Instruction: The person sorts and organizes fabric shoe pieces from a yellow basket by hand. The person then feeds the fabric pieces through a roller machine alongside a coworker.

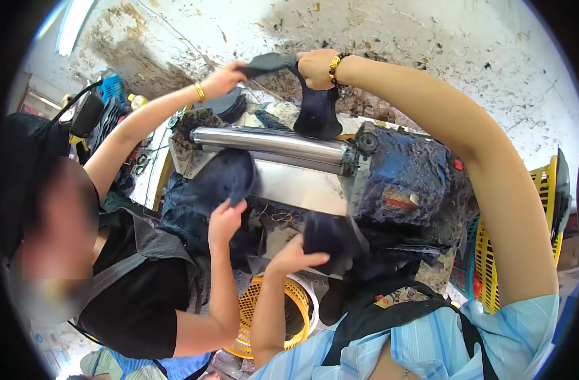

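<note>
My right hand (316, 68) is closed on a dark sole-shaped piece (318, 113), which hangs behind the shiny metal roller (270, 144) of a machine. Lower down, my left hand (296, 256) grips the edge of a dark flat piece (330, 239) on the front side; its fingers are partly hidden. A co-worker at the left holds another dark piece (270, 63) in a raised hand (223, 82), close to my right hand. The co-worker's lower hand (226, 221) holds a dark rounded piece (229, 177) against the machine's front.
The machine's blue housing (403, 171), coated in fluff, stands right of the roller. Below is a yellow basket (248, 316); a taller yellow basket (489, 272) is at the right. Dark pieces (229, 104) are stacked behind the machine, before a stained wall (378, 31).
</note>
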